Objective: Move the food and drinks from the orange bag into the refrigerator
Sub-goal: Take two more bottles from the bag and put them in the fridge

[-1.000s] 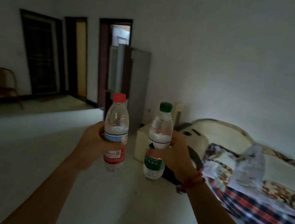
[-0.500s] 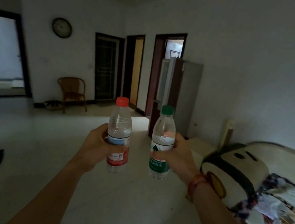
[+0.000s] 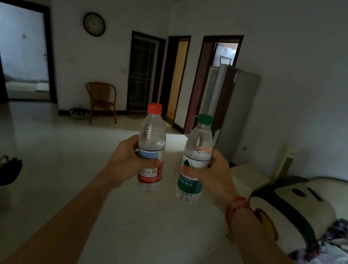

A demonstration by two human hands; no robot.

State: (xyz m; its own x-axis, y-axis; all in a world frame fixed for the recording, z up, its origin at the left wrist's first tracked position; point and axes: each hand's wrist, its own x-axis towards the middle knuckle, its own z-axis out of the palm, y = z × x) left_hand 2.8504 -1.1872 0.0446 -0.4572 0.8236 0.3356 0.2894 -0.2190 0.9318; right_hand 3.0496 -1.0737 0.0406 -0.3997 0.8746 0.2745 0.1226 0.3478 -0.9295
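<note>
My left hand (image 3: 125, 161) grips a clear water bottle with a red cap and red label (image 3: 153, 135), held upright in front of me. Beside it, my right hand (image 3: 214, 175) grips a second upright water bottle with a green cap and green label (image 3: 198, 145). The two bottles stand apart by a small gap. Across the room, against the right wall, stands the grey refrigerator (image 3: 236, 110) with its door swung open. The orange bag is not in view.
A sofa arm (image 3: 291, 197) with a patterned cloth (image 3: 341, 256) lies at the right. A wicker chair (image 3: 101, 99) stands by the far wall under a clock (image 3: 94, 24). A dark bag (image 3: 3, 170) sits at the left edge. Pale tiled floor (image 3: 71, 160) stretches towards the refrigerator.
The view has swung left, bringing the chair, clock and left doorway into sight. The sofa has slid to the right edge. Both hands keep holding their bottles upright.
</note>
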